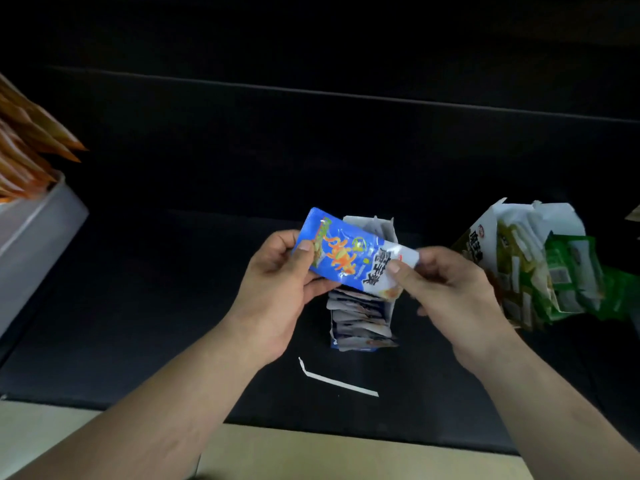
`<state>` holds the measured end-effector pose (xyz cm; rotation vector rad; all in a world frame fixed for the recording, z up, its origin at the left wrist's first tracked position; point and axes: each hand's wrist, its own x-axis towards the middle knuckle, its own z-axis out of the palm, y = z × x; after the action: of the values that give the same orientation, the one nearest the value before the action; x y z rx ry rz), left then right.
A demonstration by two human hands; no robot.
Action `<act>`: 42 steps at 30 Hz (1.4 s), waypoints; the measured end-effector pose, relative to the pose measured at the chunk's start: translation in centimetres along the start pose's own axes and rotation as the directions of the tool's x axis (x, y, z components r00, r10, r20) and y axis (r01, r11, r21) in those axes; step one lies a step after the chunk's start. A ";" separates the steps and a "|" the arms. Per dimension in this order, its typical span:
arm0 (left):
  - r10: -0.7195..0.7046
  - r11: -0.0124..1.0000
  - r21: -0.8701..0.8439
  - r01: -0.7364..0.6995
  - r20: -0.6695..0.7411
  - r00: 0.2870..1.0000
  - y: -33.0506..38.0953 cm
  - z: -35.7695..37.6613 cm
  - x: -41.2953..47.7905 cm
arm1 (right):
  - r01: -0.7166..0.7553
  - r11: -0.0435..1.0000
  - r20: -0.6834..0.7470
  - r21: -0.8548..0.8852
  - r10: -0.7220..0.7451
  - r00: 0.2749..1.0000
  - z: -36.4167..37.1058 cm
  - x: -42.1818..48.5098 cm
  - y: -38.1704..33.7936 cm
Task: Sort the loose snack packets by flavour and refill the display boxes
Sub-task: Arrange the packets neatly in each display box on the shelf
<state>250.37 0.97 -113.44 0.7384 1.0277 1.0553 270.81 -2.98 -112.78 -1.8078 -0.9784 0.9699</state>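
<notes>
- The left hand point(280, 271) grips one short end of a glossy blue foil snack packet point(349, 258), with the thumb on its printed face and the fingers curled behind.
- The right hand point(450, 282) pinches the packet's opposite, white end between the thumb and curled fingers.
- The packet is held tilted in the air, directly over a narrow white cardboard display box point(388, 230) on the black worktop point(156, 306).
- The box holds a row of blue-and-white packets point(360, 320) stacked on edge.
- To the right is an open printed carton point(481, 237) crowded with green packets point(568, 268), some of them spilling out.
- At the far left, a pale grey box point(38, 230) holds orange packets point(27, 140) fanned upward.
- A thin white paper strip point(339, 381) lies on the worktop near the narrow box, between the forearms.
</notes>
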 end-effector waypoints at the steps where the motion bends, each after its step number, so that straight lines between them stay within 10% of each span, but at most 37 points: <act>1: 0.018 0.996 0.084 -0.017 -0.009 1.000 -0.3 -0.1 0.0 | 0.026 0.999 -0.004 0.026 -0.026 1.000 0.0 -0.1 0.0; 7: 0.062 0.807 0.581 -0.110 0.101 0.993 -1.7 -0.1 -0.7 | 0.173 0.912 -0.102 0.372 -0.145 0.984 -0.2 -0.2 -2.3; 13: 0.072 0.654 0.734 -0.183 0.181 0.981 -2.2 -0.8 -1.1 | 0.437 0.899 -0.043 0.000 -0.437 0.899 -1.6 -0.6 -4.4; 31: 0.063 0.672 0.714 -0.200 0.214 0.975 -2.5 -1.6 -1.3 | 0.310 0.947 0.300 -0.088 -0.272 0.914 0.9 -0.4 -0.2; 38: 0.063 0.685 0.705 -0.186 0.198 0.978 -2.4 -1.7 -1.3 | 0.639 0.553 0.269 -0.534 -0.606 0.749 1.3 -0.1 -0.9; 42: 0.009 0.723 0.683 -0.108 0.147 0.989 -2.2 -1.7 -1.3 | 0.460 0.607 0.367 -0.648 -0.280 0.887 2.1 -0.7 -1.3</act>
<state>249.36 -0.99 -115.55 1.4427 1.2985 0.6345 268.36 -2.47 -112.20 -1.9796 -2.0286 0.5432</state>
